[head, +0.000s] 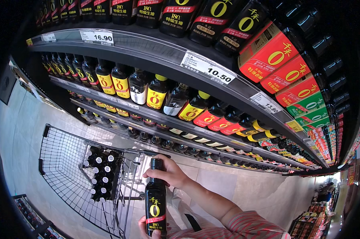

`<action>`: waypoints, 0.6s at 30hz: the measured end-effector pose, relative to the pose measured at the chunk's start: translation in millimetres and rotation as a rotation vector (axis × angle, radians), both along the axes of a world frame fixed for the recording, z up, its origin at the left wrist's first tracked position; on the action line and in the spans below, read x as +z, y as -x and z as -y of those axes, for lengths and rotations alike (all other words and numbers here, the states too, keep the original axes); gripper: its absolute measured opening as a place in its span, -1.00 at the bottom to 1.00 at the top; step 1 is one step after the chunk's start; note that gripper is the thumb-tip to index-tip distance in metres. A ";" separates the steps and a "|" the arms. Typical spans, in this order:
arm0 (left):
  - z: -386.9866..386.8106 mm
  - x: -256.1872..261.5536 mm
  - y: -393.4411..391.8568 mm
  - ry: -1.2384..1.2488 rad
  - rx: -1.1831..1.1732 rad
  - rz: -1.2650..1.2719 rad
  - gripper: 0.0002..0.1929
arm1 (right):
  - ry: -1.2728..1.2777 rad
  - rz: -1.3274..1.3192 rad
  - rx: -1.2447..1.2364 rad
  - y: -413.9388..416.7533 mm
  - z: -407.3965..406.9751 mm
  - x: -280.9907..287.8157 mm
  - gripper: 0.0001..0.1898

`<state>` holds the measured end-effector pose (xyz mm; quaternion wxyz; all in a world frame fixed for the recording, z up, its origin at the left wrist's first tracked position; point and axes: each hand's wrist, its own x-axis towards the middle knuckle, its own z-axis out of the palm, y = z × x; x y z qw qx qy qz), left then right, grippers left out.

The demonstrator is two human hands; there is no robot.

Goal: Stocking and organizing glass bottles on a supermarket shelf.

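Observation:
A dark glass soy sauce bottle [156,197] stands nearly upright before me, its black label with a yellow zero and a red band facing the camera. My right hand [165,172] grips its neck just below the black cap, the thumb across the front. Low in the view, my left hand [143,226] holds the bottle near its base; the frame's lower edge cuts off part of that hand. To the left is a wire shopping cart [65,158], with a cluster of dark bottles [103,176] with pale cap tops at its handle end.
Shelves [156,44] of sauce bottles curve across the top and right, with price tags along their edges. Red boxed bottles [271,56] stand on the upper shelf. The cart handle [148,152] lies close behind my right hand. Another rack [33,215] is at lower left, above tiled floor.

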<state>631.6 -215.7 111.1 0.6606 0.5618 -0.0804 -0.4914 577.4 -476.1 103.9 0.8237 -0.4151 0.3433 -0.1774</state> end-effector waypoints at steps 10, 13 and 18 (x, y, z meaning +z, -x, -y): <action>6.7 5.5 0.5 0.011 -0.008 -0.004 -0.52 | -0.021 0.003 -0.025 2.1 -0.1 1.1 -0.57; 4.6 2.1 -0.8 0.008 -0.022 -0.001 -0.55 | -0.014 -0.005 -0.017 -0.8 0.6 5.1 -0.56; -4.1 -7.3 1.9 -0.018 0.000 0.014 -0.54 | 0.038 -0.058 -0.055 -3.1 -2.1 12.2 -0.62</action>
